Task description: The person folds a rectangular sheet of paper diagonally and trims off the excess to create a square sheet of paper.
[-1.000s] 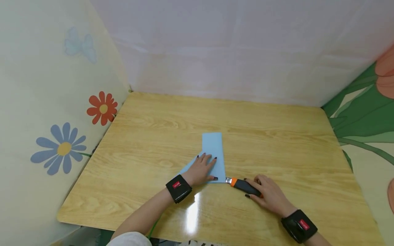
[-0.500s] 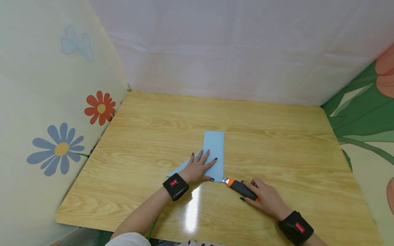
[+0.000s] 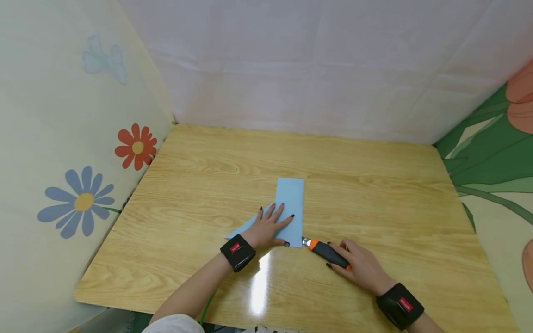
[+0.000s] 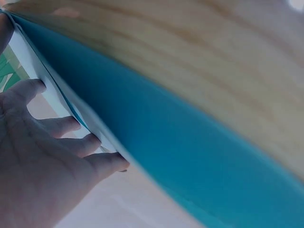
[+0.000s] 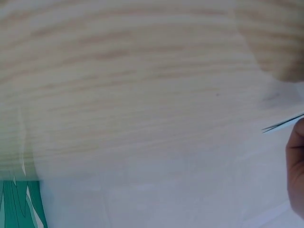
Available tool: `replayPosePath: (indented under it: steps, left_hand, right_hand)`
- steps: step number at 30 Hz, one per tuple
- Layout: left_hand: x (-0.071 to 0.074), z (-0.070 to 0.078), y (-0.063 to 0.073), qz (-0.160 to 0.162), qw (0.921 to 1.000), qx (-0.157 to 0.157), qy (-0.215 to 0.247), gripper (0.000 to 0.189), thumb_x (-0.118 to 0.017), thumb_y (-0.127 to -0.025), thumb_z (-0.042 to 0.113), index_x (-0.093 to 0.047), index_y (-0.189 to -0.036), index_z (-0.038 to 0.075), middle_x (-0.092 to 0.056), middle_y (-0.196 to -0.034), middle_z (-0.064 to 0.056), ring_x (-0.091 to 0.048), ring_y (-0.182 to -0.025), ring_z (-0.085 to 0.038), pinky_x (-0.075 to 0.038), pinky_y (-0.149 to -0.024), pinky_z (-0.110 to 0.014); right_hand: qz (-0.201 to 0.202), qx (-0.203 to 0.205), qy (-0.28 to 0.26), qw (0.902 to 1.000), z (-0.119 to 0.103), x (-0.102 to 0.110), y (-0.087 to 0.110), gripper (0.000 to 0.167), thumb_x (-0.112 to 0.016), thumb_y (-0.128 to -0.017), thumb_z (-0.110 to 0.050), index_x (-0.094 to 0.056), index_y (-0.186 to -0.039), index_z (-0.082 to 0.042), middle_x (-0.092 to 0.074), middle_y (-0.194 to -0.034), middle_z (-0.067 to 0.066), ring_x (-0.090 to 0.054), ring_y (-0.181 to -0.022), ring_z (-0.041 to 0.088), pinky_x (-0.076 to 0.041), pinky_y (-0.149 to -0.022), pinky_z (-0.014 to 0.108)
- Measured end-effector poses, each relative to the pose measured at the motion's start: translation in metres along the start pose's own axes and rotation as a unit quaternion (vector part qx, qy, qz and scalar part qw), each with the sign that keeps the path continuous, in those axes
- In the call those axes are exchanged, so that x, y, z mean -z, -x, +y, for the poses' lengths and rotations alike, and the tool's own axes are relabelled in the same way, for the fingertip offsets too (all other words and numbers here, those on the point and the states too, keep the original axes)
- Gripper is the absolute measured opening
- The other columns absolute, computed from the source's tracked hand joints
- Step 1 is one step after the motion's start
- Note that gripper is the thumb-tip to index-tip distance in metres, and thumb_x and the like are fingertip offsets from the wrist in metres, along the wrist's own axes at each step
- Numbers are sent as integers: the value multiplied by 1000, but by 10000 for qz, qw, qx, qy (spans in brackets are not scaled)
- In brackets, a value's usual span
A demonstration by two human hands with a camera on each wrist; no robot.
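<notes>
A folded sheet of light blue paper (image 3: 290,194) lies on the wooden table, with one flap slanting out to the lower left. My left hand (image 3: 264,229) rests on it, fingers spread and straight; the left wrist view shows the fingers (image 4: 61,126) along the paper's layers (image 4: 156,137). A knife (image 3: 329,254) with a dark grey and orange handle is gripped in my right hand (image 3: 362,263). Its metal end meets the paper's right edge near the lower corner, and the paper hides any blade beyond. In the right wrist view only part of the right hand (image 5: 297,166) shows, beside the paper's thin edges (image 5: 280,126).
The wooden table (image 3: 200,175) extends around the paper on all sides. A white cloth (image 3: 291,69) hangs behind its far edge, and flower-printed panels stand at left and right. Both wrists wear black bands. A green cord (image 3: 207,307) hangs by the left forearm.
Over the last second the paper has turned slightly, its top shifting right and its lower corner left. My left hand and the knife moved a little left. The last half second shows almost no movement.
</notes>
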State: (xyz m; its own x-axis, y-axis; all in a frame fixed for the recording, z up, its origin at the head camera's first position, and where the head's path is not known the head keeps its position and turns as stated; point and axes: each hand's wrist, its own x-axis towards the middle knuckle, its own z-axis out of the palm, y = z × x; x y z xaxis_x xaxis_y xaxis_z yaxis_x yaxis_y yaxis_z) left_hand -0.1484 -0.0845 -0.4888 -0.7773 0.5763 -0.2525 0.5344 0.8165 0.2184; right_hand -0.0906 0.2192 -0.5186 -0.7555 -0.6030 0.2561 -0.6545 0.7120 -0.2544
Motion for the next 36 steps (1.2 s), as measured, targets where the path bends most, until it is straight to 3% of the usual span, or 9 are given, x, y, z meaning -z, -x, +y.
replayPosePath:
  steps: [12, 19, 25, 30, 36]
  left_hand:
    - [2, -3, -1, 226, 9997, -116, -36, 73, -60, -87, 47, -32, -147, 19, -11, -155, -19, -10, -140, -42, -15, -108, -61]
    - [3, 0, 0, 187, 9997, -166, -3, 72, -59, -87, 48, -32, -147, 18, -12, -154, -20, -11, -139, -43, -16, -108, -60]
    - [3, -1, 0, 159, 9998, -97, -88, 73, -59, -87, 48, -31, -148, 20, -11, -155, -19, -10, -140, -41, -16, -108, -60]
    - [1, -2, 0, 103, 9999, -118, 9, 73, -58, -87, 48, -30, -148, 20, -9, -155, -19, -9, -140, -42, -14, -108, -60]
    - [-1, -3, 1, 128, 9998, -171, -40, 72, -59, -87, 48, -32, -148, 20, -11, -155, -19, -10, -140, -41, -15, -108, -60]
  right_hand:
    - [162, -11, -227, 9996, -10, 0, -2, 48, -79, -74, -31, -67, -114, -7, -46, -87, -4, -36, -65, -1, -30, -52, 14]
    - [261, -316, 4, 9992, -15, 0, 1, 51, -83, -69, -30, -69, -111, -5, -44, -84, -4, -34, -63, 1, -28, -51, 14]
    - [324, -331, -99, 9989, -15, -1, -1, 50, -81, -72, -29, -67, -113, -3, -46, -85, -3, -37, -64, 1, -31, -51, 15]
    - [245, -402, -21, 9989, -12, -1, -1, 51, -82, -70, -28, -68, -112, -4, -46, -85, -3, -36, -64, 1, -30, -51, 15]
    - [-1, -395, -58, 9992, -10, 0, -7, 49, -78, -75, -32, -66, -116, -7, -46, -88, -3, -37, -66, 3, -29, -52, 16]
